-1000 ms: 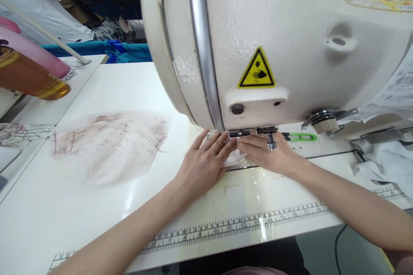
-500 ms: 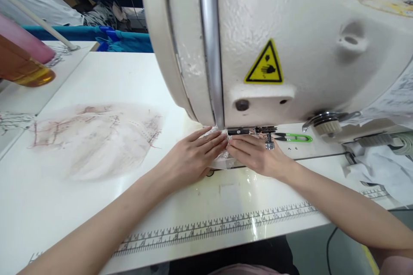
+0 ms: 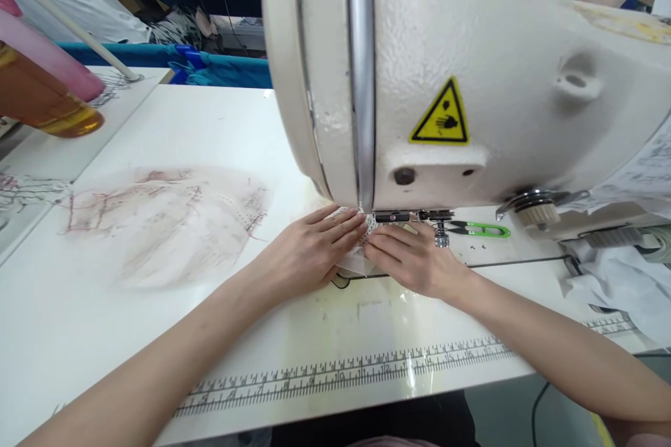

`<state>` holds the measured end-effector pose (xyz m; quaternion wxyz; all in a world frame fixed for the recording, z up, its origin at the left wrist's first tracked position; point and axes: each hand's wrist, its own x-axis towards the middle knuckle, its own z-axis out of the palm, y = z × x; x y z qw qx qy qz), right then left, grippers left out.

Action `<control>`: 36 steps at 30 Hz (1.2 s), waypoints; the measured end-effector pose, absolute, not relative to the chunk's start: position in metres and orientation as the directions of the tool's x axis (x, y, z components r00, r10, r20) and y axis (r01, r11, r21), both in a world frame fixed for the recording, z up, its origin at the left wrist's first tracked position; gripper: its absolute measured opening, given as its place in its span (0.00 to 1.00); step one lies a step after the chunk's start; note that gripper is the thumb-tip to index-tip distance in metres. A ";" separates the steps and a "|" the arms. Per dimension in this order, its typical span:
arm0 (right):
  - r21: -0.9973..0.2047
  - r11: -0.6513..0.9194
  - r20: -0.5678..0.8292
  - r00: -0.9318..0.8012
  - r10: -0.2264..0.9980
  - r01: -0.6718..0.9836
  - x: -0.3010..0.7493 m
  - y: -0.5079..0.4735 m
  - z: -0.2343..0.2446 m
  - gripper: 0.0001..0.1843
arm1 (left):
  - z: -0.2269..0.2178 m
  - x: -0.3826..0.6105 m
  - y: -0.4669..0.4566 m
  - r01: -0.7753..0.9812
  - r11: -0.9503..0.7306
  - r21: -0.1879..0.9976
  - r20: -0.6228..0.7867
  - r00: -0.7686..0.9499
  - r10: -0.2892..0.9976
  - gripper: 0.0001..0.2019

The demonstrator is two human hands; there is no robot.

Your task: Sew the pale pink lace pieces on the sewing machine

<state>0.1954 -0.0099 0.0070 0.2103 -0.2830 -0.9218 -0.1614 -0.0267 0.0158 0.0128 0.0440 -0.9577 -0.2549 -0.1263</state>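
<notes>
White lace fabric lies under the needle area of a white sewing machine, mostly covered by my hands. My left hand rests flat on it from the left, fingers stretched out and close together. From the right, my right hand holds the fabric's edge between bent fingers and thumb, just below the presser foot parts. A sheer strip of the cloth shows between the two hands. The needle tip is hidden.
Green-handled thread snips lie right of my right hand. A sheer pale piece with reddish threads is spread at left. A printed ruler runs along the front edge. Bottles stand at far left; white cloth lies at right.
The camera view has shifted, so the machine sits farther right in the picture. My fingertips are slightly farther apart, with more lace showing between them.
</notes>
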 end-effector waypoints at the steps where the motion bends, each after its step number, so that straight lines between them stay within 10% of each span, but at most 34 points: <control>1: 0.178 0.791 0.476 -0.755 0.452 0.586 0.196 -0.010 0.007 0.11 | 0.013 -0.026 0.015 0.500 -0.865 -0.032 0.268 0.839 0.474 0.22; 26: 0.074 0.771 0.418 -0.721 0.552 0.633 0.205 -0.009 0.003 0.15 | 0.010 -0.008 -0.007 0.644 -0.754 -0.129 0.311 0.749 0.585 0.21; 36: 0.268 0.700 0.486 -0.721 0.494 0.661 0.206 -0.007 0.013 0.09 | 0.006 -0.008 -0.010 0.656 -0.735 -0.168 0.348 0.738 0.579 0.19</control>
